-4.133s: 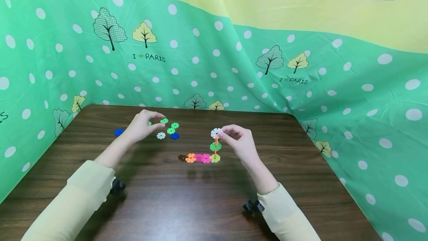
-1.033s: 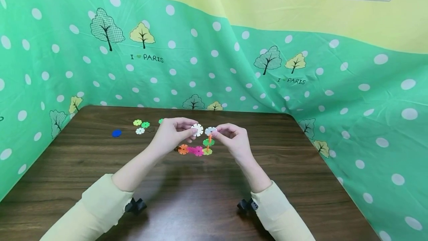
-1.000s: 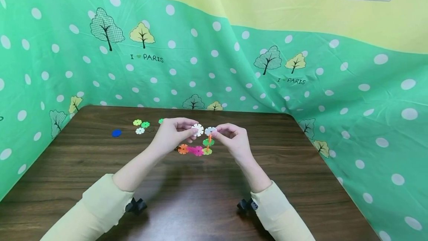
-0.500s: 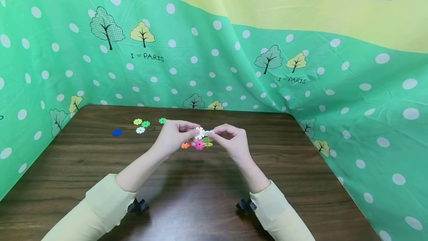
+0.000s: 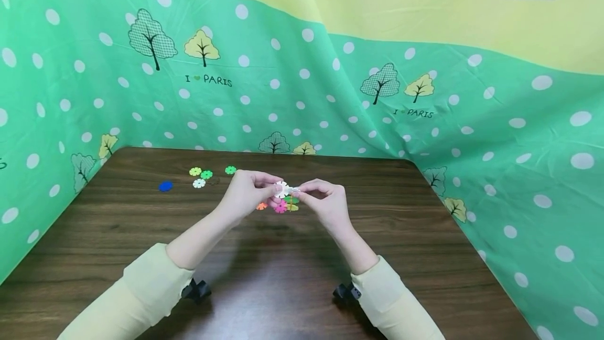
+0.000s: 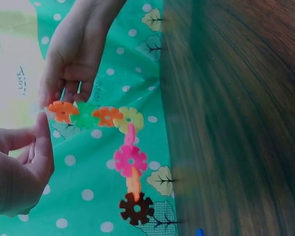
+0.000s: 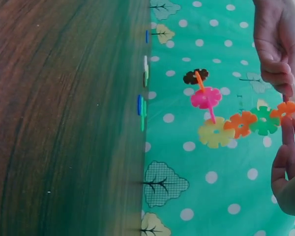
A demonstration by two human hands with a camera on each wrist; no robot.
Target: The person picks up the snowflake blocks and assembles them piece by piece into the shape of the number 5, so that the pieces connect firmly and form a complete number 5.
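Note:
My left hand (image 5: 247, 194) pinches a white snowflake disc (image 5: 283, 189) between thumb and fingers. Facing it, my right hand (image 5: 327, 204) pinches another white disc, edge-on and meeting the first; how deep their slots sit is too small to tell. From there a chain of linked discs hangs in the air. In the left wrist view it runs through orange, a green disc (image 6: 84, 117), orange and a yellow disc (image 6: 130, 114). There it bends into a pink disc (image 6: 122, 158), then orange, and ends in a brown disc (image 6: 129, 212). My left fingers partly cover it in the head view.
Loose discs lie on the brown table (image 5: 283, 287) at the back left: a blue disc (image 5: 165, 187), a yellow-green disc (image 5: 195, 171), a white disc (image 5: 199, 183) and two green ones. A dotted green curtain (image 5: 302, 98) stands behind the table.
My left hand has come from the loose discs at the left to the chain, bringing a white disc. The right hand's white disc has turned edge-on, and the two now meet.

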